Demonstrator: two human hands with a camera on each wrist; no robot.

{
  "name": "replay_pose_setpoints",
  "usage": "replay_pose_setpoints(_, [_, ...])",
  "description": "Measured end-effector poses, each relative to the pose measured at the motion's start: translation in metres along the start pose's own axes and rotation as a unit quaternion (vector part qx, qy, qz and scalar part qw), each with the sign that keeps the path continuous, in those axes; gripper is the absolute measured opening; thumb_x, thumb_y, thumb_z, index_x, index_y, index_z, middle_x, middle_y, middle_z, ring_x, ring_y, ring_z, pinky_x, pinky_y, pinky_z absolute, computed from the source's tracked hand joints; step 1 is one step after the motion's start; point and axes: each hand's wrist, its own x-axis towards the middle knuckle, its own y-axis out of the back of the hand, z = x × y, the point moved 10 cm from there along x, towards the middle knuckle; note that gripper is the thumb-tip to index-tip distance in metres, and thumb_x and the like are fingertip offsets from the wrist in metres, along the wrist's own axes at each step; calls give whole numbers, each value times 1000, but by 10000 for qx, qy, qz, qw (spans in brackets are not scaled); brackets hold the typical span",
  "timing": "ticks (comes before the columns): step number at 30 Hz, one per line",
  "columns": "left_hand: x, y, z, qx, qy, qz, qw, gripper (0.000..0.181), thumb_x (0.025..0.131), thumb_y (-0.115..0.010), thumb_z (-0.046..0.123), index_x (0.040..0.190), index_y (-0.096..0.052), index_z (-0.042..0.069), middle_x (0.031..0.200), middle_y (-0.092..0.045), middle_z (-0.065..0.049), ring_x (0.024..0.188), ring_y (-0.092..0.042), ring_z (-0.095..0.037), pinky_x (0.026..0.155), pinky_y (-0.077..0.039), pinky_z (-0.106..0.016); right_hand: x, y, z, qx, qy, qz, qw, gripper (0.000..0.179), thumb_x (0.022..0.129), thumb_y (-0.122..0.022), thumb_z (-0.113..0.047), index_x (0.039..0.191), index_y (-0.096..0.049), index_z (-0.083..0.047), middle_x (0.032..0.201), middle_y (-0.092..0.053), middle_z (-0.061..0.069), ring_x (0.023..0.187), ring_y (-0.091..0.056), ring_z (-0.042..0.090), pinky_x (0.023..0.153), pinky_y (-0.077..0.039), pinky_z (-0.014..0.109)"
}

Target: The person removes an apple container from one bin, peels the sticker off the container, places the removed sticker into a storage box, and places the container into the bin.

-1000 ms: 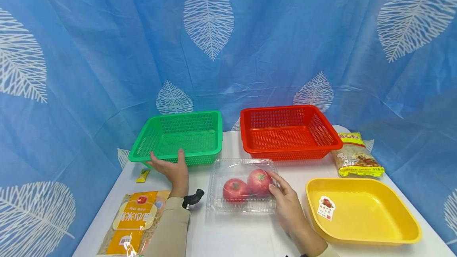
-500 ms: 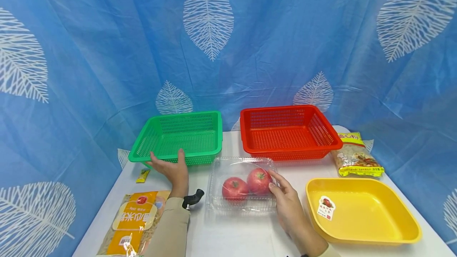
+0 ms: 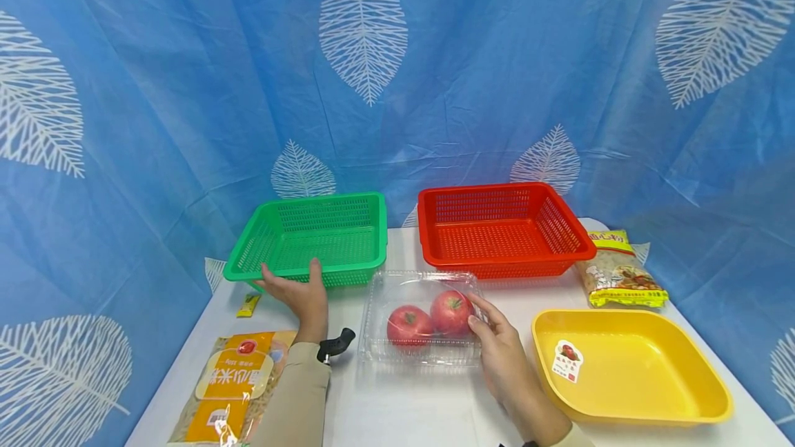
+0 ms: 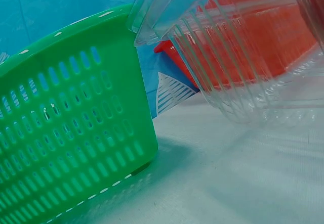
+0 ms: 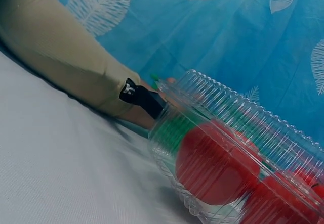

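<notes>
clear box (image 3: pixel 435 354) shifts slightly toward far bench (image 3: pixel 404 247) edge, right hand (image 3: pixel 499 354) gripping; left hand (image 3: pixel 304 299) spread at green basket (image 3: pixel 329 247); red basket (image 3: pixel 506 239) beyond.

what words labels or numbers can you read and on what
"通心粉": yellow-topped bag, right.
"通心米粉", probably, a bit blurred: orange bag, left.
Finer print on both bags: unreadable.
Sticker on the yellow tray: too small to read.
Small yellow packet: too small to read.
Black wrist mount: white mark, too blurred to read.

Two apples (image 3: pixel 410 326), one box (image 3: pixel 428 356), two baskets (image 3: pixel 350 274), one tub (image 3: pixel 640 378), three packets (image 3: pixel 231 386)
</notes>
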Motion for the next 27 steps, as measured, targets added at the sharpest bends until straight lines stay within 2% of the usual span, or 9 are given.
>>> replay_pose_setpoints(5, [0, 0, 0, 11, 0, 15, 10000, 103, 96, -80, 31, 168, -7, 20, 171, 20, -15, 156, 17, -19, 125, -7, -46, 1, 0, 0, 4, -20, -30, 10000, 50, 108, -49, -1, 158, -45, -3, 172, -14, 14, 156, -15, 28, 122, -21, 42])
replay_pose_setpoints(12, [-1, 0, 1, 107, -21, 24, 9999, 105, 95, -78, 46, 168, -8, 20, 171, 20, -16, 157, 16, -23, 125, -6, -45, 1, 0, -3, 36, 37, -55, 10000, 50, 108, -50, 0, 157, -44, -1, 173, -10, 16, 156, -12, 27, 123, -19, 44])
replay_pose_setpoints(16, [0, 0, 1, 145, -59, 52, 9999, 103, 95, -79, 42, 167, -8, 18, 171, 19, -16, 157, 14, -27, 125, -6, -45, 1, -1, -5, 86, 57, -51, 9999, 50, 108, -50, 1, 157, -44, 1, 173, -12, 16, 157, -11, 27, 123, -17, 44])
replay_pose_setpoints(23, [0, 0, 0, 110, -33, 52, 9999, 104, 95, -78, 45, 168, -8, 20, 171, 20, -15, 157, 16, -20, 125, -6, -45, 1, -1, -7, 141, 59, -5, 9999, 50, 107, -51, 1, 157, -44, 1, 172, -15, 15, 156, -15, 27, 123, -20, 43])
replay_pose_setpoints(27, [-1, 0, 0, 99, -36, 38, 9999, 104, 95, -78, 45, 168, -8, 20, 171, 20, -15, 156, 17, -20, 125, -6, -45, 1, 1, -8, 112, 22, 66, 9999, 50, 107, -51, 1, 157, -45, 0, 171, -18, 14, 153, -21, 26, 121, -25, 40])
